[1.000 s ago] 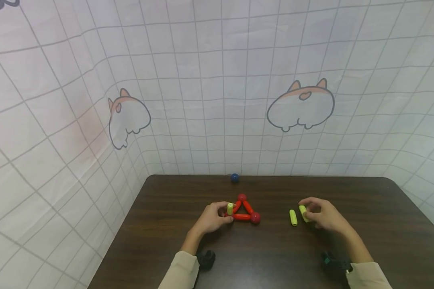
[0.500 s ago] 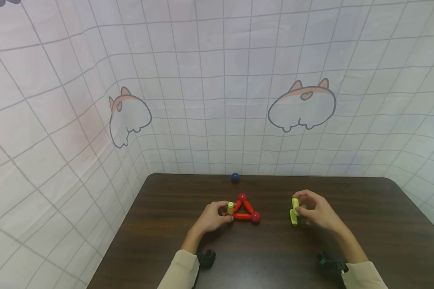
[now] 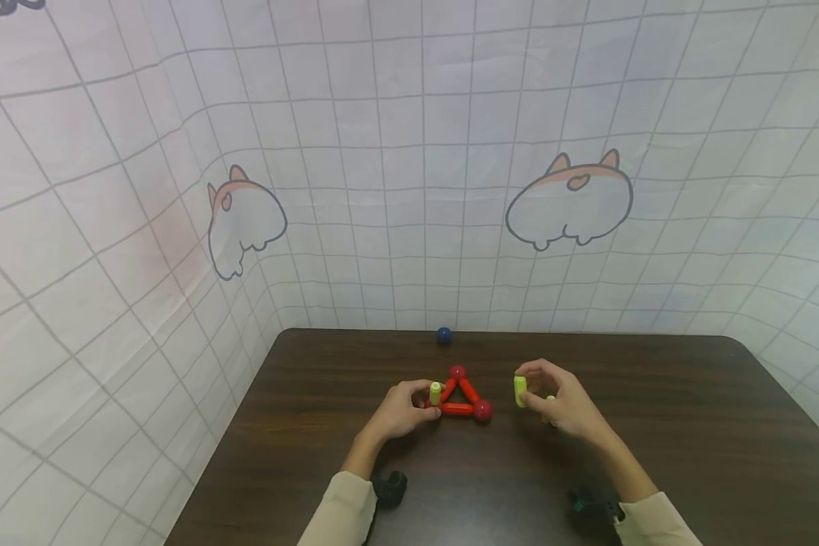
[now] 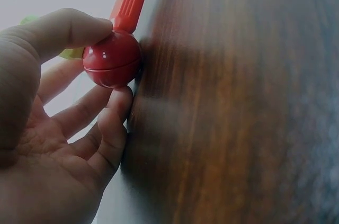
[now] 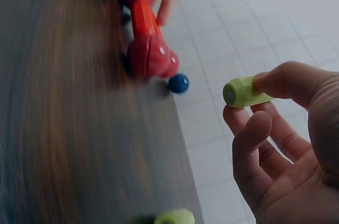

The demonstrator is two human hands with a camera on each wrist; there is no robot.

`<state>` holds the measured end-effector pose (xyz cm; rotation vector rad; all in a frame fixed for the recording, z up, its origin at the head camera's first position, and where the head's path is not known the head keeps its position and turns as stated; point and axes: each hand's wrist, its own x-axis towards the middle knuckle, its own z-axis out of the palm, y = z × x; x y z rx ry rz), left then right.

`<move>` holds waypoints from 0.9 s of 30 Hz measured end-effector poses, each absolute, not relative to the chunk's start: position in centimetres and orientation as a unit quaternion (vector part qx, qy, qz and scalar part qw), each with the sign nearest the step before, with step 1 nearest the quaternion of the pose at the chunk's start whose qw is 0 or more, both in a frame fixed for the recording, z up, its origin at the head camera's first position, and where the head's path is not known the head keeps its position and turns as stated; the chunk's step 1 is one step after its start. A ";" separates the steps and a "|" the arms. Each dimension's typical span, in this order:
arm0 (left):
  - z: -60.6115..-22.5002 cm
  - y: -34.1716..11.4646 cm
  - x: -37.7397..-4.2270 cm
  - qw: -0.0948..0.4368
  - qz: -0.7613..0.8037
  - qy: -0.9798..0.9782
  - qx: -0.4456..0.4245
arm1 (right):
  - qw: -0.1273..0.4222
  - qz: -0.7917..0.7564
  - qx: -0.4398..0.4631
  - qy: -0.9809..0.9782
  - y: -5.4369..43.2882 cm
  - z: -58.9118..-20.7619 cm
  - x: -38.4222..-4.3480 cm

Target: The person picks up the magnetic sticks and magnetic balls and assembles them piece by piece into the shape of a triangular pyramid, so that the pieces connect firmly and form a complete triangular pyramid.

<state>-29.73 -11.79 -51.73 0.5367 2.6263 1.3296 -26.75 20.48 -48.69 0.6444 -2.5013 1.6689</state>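
A triangle of red rods [image 3: 457,410] with red balls [image 3: 481,411] at its corners lies on the table. My left hand [image 3: 401,412] grips the near-left corner ball [image 4: 113,60] between thumb and fingers. From that ball a yellow-green rod [image 3: 435,393] stands upright. My right hand [image 3: 565,402] pinches another yellow-green rod [image 5: 247,91] between thumb and fingertips, held above the table to the right of the triangle. One end of this rod shows a grey round tip. A third yellow-green rod [image 5: 175,217] lies on the table, mostly hidden behind the right hand in the head view.
A small blue ball [image 3: 444,335] sits at the far edge of the dark wooden table [image 3: 355,356]. Behind the table hangs a white gridded cloth [image 3: 396,189] with animal drawings. Dark wrist devices [image 3: 390,489] are strapped near both cuffs.
My right hand has picked a yellow-green rod up off the table, turned it upright and carried it left toward the triangle. The left hand has stayed on the corner ball.
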 end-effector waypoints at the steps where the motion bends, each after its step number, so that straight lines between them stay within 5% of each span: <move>1: -51.7 -11.8 -29.7 0.075 0.443 0.875 0.179 | 0.034 0.541 0.209 -0.814 20.1 -48.7 -26.8; 27: -51.9 -11.8 -29.8 0.071 0.439 0.877 0.181 | 0.066 0.521 0.233 -0.819 14.7 -49.5 -27.9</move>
